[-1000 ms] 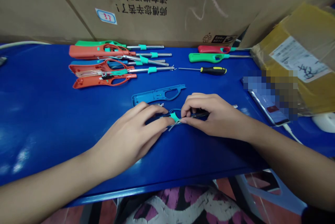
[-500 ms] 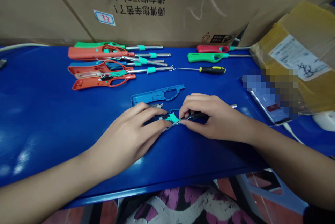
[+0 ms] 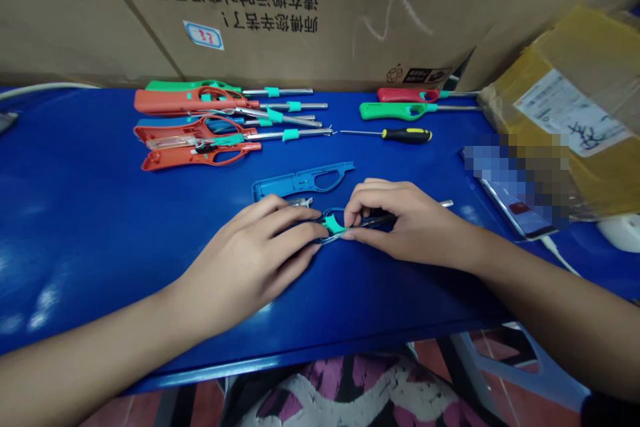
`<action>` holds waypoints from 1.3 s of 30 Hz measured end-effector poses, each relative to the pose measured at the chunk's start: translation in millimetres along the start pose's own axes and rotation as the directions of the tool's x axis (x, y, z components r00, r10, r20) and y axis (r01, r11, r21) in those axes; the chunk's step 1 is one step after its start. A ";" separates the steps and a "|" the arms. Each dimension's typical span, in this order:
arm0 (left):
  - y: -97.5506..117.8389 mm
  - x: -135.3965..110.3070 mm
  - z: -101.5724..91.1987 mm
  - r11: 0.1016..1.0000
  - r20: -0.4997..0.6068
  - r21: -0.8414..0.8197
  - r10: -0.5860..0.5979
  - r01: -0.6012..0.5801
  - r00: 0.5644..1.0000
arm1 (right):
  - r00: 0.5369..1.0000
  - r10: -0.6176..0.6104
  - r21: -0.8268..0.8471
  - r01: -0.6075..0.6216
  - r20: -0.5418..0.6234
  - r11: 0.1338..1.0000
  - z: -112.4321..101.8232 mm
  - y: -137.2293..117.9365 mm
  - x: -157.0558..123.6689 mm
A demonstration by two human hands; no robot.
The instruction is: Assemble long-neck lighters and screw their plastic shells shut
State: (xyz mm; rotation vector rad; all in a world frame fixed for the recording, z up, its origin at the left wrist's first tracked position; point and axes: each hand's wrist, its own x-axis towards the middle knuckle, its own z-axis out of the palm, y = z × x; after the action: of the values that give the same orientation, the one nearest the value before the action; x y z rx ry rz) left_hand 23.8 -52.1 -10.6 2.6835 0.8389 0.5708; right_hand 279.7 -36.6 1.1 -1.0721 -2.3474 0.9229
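Observation:
On the blue table [image 3: 90,214], my left hand [image 3: 255,257] presses down on the handle end of a blue lighter body, fingers closed over it. My right hand [image 3: 400,220] pinches the same piece at its teal trigger part [image 3: 333,224], with the metal tube [image 3: 445,204] sticking out to the right past my knuckles. Most of the piece is hidden under my fingers. A separate blue shell half [image 3: 303,180] lies open just behind my hands.
A pile of orange, green and blue lighters [image 3: 210,120] lies at the back left. A red and a green lighter [image 3: 400,102] and a black-yellow screwdriver [image 3: 400,134] lie at the back right. A phone [image 3: 515,207], a yellow parcel [image 3: 575,114] and cardboard boxes [image 3: 310,7] border the table.
Both hands stay on the blue lighter piece; my fingers shift slightly around the teal part. Nothing else on the table has moved.

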 end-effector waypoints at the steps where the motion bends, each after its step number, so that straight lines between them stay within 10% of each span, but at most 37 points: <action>1: 0.4 0.6 0.4 1.000 -0.010 0.002 -0.010 0.010 1.000 | 1.000 -0.001 -0.006 0.001 -0.002 1.000 -0.1 -0.5 -0.2; 39: 4.4 5.5 3.3 1.000 -0.082 0.018 -0.019 0.021 0.996 | 0.998 0.044 -0.066 -0.042 0.039 0.997 -15.9 -3.0 -5.4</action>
State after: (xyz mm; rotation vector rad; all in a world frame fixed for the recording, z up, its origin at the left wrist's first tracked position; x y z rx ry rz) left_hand 31.6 -52.8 -10.3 2.6815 0.8959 0.6753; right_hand 291.0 -35.8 14.0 -1.1439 -2.4116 0.8965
